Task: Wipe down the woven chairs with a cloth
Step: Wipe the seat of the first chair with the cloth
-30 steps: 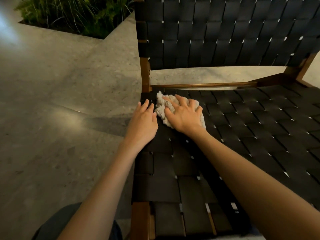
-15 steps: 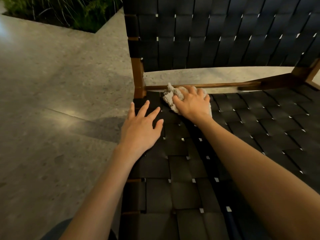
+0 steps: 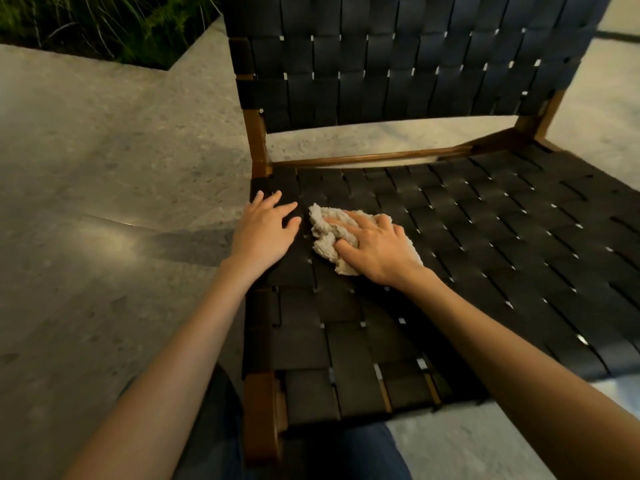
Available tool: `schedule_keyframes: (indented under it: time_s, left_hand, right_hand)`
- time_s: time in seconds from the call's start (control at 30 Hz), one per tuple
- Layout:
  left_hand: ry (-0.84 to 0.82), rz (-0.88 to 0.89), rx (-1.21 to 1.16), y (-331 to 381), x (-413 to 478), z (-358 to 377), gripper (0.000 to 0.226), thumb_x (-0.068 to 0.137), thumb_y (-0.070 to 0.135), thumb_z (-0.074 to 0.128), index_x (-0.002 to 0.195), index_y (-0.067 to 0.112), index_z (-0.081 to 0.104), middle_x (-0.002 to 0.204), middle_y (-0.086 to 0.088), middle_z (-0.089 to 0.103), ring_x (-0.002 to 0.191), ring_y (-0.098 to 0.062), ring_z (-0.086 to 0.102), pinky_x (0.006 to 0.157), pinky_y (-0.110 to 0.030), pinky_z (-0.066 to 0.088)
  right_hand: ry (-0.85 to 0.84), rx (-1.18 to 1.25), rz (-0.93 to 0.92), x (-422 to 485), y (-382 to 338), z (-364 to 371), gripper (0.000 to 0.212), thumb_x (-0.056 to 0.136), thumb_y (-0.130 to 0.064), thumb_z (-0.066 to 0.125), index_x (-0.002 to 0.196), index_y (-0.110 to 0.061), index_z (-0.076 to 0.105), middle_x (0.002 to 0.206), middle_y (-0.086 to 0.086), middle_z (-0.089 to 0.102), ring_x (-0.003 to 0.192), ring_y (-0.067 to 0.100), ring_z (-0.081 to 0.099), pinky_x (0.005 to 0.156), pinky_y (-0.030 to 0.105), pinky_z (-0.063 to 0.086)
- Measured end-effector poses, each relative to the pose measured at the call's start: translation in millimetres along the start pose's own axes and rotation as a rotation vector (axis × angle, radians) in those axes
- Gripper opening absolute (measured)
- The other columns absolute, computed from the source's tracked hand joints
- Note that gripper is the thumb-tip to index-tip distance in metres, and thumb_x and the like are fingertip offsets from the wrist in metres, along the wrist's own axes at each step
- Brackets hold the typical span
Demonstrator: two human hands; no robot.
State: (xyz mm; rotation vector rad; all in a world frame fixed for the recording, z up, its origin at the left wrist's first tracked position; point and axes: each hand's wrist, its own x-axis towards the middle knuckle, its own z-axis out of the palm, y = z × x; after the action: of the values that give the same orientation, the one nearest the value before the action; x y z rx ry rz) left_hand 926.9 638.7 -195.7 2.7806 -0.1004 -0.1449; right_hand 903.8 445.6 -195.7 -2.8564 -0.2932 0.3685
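A low chair has a seat (image 3: 485,251) and backrest (image 3: 398,57) of black woven straps on a brown wooden frame (image 3: 258,414). A crumpled off-white cloth (image 3: 327,233) lies on the rear left part of the seat. My right hand (image 3: 375,249) lies on top of the cloth with fingers spread over it and presses it onto the straps. My left hand (image 3: 265,232) rests flat on the seat's left edge, just left of the cloth, fingers straight and apart.
Grey speckled stone floor (image 3: 104,202) surrounds the chair. A planter bed with green grass-like plants (image 3: 104,22) sits at the far left. My knees in dark trousers (image 3: 346,455) are at the chair's front edge.
My right hand slid the cloth from the rear wooden rail back toward me across the seat. My left hand stayed flat at the seat's left edge.
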Motion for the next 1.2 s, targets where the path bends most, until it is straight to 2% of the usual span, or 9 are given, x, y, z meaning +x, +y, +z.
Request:
schedule_keyframes:
  time_s: [0.23, 0.4, 0.57, 0.63, 0.73, 0.93, 1.03, 1.2]
  left_hand:
    - [-0.116, 0.011, 0.152, 19.3, -30.9, -4.9, 0.048, 0.101, 0.042, 0.031, 0.147, 0.028, 0.030, 0.158, -0.004, 0.017, 0.145, -0.031, 0.005, 0.117, -0.045, 0.003]
    - [-0.184, 0.061, 0.194, 44.1, -46.2, -1.5, 0.049, 0.101, 0.042, 0.028, 0.148, 0.030, 0.024, 0.158, -0.004, 0.014, 0.145, -0.032, 0.002, 0.116, -0.047, -0.001]
    - [-0.198, 0.053, 0.246, 56.0, -50.3, 2.1, 0.049, 0.101, 0.044, 0.025, 0.148, 0.032, 0.023, 0.159, -0.004, 0.011, 0.145, -0.033, -0.001, 0.116, -0.050, -0.003]
    - [-0.200, 0.058, 0.264, 56.8, -47.9, 3.2, 0.050, 0.101, 0.046, 0.023, 0.149, 0.033, 0.021, 0.159, -0.004, 0.010, 0.145, -0.032, -0.001, 0.115, -0.050, -0.003]
    - [-0.215, 0.070, 0.291, 57.0, -40.7, 5.6, 0.052, 0.100, 0.049, 0.021, 0.150, 0.033, 0.016, 0.159, -0.003, 0.007, 0.146, -0.031, -0.003, 0.115, -0.051, -0.005]
    - [-0.212, 0.078, 0.308, 56.6, -16.9, 16.5, 0.056, 0.100, 0.049, 0.019, 0.151, 0.028, 0.009, 0.160, -0.002, 0.000, 0.146, -0.027, -0.004, 0.115, -0.047, -0.006]
    - [-0.185, 0.078, 0.317, 54.8, 2.6, 23.6, 0.056, 0.101, 0.046, 0.019, 0.151, 0.025, 0.007, 0.159, -0.005, -0.004, 0.146, -0.026, -0.004, 0.116, -0.044, -0.005]
    - [-0.114, 0.091, 0.304, 53.0, 29.5, 38.9, 0.060, 0.100, 0.047, 0.020, 0.151, 0.019, 0.006, 0.159, -0.007, 0.000, 0.146, -0.026, -0.003, 0.116, -0.042, -0.004]
  right_hand:
    - [0.031, -0.009, -0.017, -104.2, -8.6, -5.0, 0.050, 0.091, -0.057, 0.029, 0.141, -0.054, 0.026, 0.152, -0.011, 0.031, 0.128, 0.025, 0.031, 0.101, 0.041, 0.027]
    - [0.088, -0.019, 0.009, -154.0, -14.6, -7.5, 0.054, 0.087, -0.060, 0.023, 0.139, -0.051, 0.034, 0.148, -0.014, 0.035, 0.123, 0.019, 0.034, 0.096, 0.037, 0.028]
    - [0.164, -0.082, 0.192, -170.0, 3.9, -10.1, 0.054, 0.089, -0.059, 0.023, 0.141, -0.045, 0.033, 0.147, -0.011, 0.036, 0.126, 0.021, 0.030, 0.100, 0.042, 0.026]
    - [0.134, -0.092, 0.260, -159.3, 14.6, -10.3, 0.053, 0.091, -0.059, 0.025, 0.143, -0.047, 0.026, 0.152, -0.008, 0.030, 0.134, 0.024, 0.024, 0.105, 0.046, 0.022]
    - [0.083, -0.099, 0.225, -130.9, 21.7, -8.1, 0.053, 0.093, -0.057, 0.024, 0.144, -0.051, 0.017, 0.156, -0.005, 0.023, 0.138, 0.028, 0.020, 0.108, 0.051, 0.019]
    - [0.066, -0.068, 0.229, -49.2, 36.2, 4.0, 0.053, 0.093, -0.056, 0.023, 0.145, -0.052, 0.012, 0.159, -0.003, 0.016, 0.142, 0.032, 0.012, 0.110, 0.057, 0.011]
    - [0.085, -0.070, 0.232, -2.5, 43.9, 9.7, 0.054, 0.093, -0.056, 0.022, 0.146, -0.051, 0.010, 0.159, -0.003, 0.013, 0.144, 0.033, 0.010, 0.111, 0.059, 0.008]
    - [0.159, -0.044, 0.196, 68.6, 58.5, 16.5, 0.053, 0.094, -0.053, 0.022, 0.146, -0.050, 0.009, 0.159, -0.002, 0.012, 0.144, 0.033, 0.006, 0.111, 0.060, 0.005]
